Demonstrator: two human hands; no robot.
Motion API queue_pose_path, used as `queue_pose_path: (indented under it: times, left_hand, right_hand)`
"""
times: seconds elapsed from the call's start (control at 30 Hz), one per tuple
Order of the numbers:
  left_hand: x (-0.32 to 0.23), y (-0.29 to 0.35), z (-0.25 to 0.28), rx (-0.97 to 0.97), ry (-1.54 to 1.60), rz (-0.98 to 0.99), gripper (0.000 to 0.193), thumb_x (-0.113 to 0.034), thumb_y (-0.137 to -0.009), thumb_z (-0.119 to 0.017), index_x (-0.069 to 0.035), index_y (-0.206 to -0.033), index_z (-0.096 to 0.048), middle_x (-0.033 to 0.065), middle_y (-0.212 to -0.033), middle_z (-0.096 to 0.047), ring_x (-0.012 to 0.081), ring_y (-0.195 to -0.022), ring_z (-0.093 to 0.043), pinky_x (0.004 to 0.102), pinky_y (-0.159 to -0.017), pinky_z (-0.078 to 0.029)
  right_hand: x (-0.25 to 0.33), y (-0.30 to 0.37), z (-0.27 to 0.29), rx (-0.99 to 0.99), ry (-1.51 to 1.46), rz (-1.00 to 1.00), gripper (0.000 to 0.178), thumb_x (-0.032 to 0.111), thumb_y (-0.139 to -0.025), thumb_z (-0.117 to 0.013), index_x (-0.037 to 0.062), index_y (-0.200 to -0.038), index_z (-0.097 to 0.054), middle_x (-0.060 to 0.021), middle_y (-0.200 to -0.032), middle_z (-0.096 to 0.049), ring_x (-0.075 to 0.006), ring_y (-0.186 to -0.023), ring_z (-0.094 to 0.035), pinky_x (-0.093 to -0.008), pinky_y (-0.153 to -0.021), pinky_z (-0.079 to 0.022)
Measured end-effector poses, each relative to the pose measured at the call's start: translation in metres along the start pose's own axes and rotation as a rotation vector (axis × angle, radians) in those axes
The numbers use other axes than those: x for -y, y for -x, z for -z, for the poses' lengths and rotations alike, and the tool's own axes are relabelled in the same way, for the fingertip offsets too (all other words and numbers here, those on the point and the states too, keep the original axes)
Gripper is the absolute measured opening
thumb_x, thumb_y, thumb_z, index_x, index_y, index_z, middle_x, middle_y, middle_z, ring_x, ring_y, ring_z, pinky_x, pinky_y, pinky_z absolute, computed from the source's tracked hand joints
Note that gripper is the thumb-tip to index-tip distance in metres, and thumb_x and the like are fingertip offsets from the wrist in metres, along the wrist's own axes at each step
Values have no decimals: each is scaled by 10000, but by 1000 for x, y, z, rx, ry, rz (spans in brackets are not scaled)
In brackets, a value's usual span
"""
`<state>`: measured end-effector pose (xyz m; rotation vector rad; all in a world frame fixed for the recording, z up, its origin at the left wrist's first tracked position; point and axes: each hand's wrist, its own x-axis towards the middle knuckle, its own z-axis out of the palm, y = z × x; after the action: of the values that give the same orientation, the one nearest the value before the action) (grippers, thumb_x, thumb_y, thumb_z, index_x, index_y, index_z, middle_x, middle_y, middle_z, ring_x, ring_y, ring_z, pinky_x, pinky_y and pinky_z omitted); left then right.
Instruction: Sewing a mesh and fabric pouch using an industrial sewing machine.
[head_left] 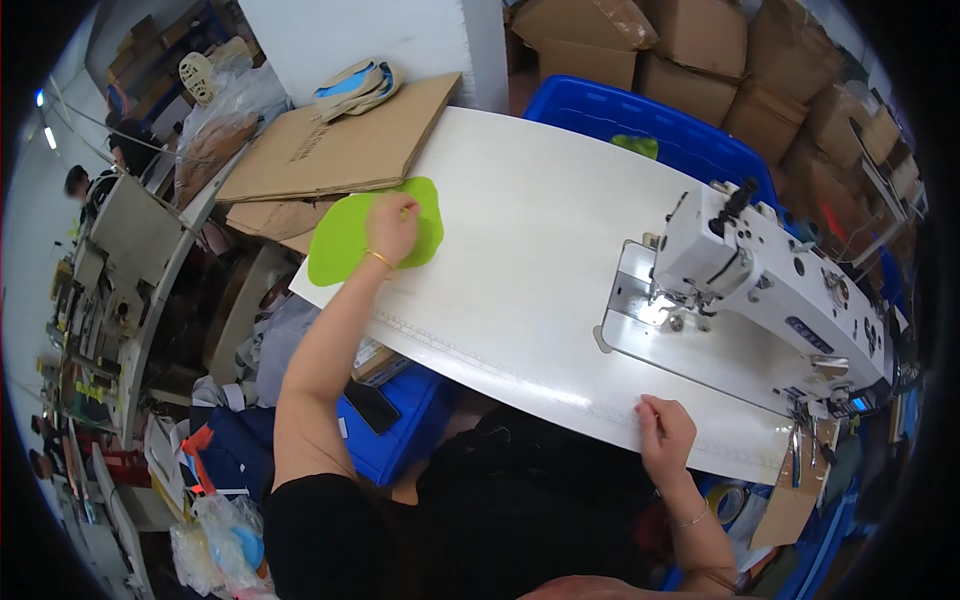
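A bright lime-green piece of flat, cloth-like material [340,240] with rounded edges lies at the left end of the white sewing table [520,220]. Over it is my left hand [392,228], its fingers drawn together in a pinch and casting a shadow on the green. Whatever the fingertips hold, if anything, is too small to make out. My right hand [667,437] rests at the table's near edge with its fingers curled in, and nothing shows in it. To the right stands a white sewing machine [770,270], its lamp lighting the needle area.
A blue bin [650,105] behind the table holds a green piece [636,147]. Flattened cardboard [340,140] with a cloth bundle [358,90] lies far left. Scissors [796,455] and tape [727,500] sit near right; a phone [372,406] lies on a blue box [410,430] below.
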<state>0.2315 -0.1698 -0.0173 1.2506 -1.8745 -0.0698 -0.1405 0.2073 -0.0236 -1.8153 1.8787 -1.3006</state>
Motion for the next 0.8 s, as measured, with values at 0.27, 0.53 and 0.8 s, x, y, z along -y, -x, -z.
queue_pose_path:
  times: [0.27,0.53,0.8]
  left_hand:
    - [98,-84,41,-27,-562,150,174,-207,-906,-698,-89,-1027,-738,98,-1107,-692,323,-1095,-598,449,-933,-494]
    - [142,-190,-17,299,-922,142,548,-328,-905,-700,-124,-1397,-571,53,-1580,-441,322,-1397,-447,448,-1100,-423]
    - [176,-268,-72,515,-893,192,616,-322,-986,-486,-149,-1568,-384,75,-1656,-332,306,-1491,-355,453,-1182,-329]
  right_hand:
    - [50,-79,-75,525,289,558,621,380,-822,-787,31,-1308,-622,-177,-1418,-553,-408,-1347,-477,-494,-1095,-439]
    - [65,-102,-111,677,330,500,672,537,-905,-689,64,-1371,-583,-129,-1456,-526,-352,-1379,-451,-480,-1148,-371]
    - [61,-104,-115,761,471,487,664,553,-942,-626,191,-1486,-505,-17,-1525,-491,-233,-1383,-465,-397,-1150,-380]
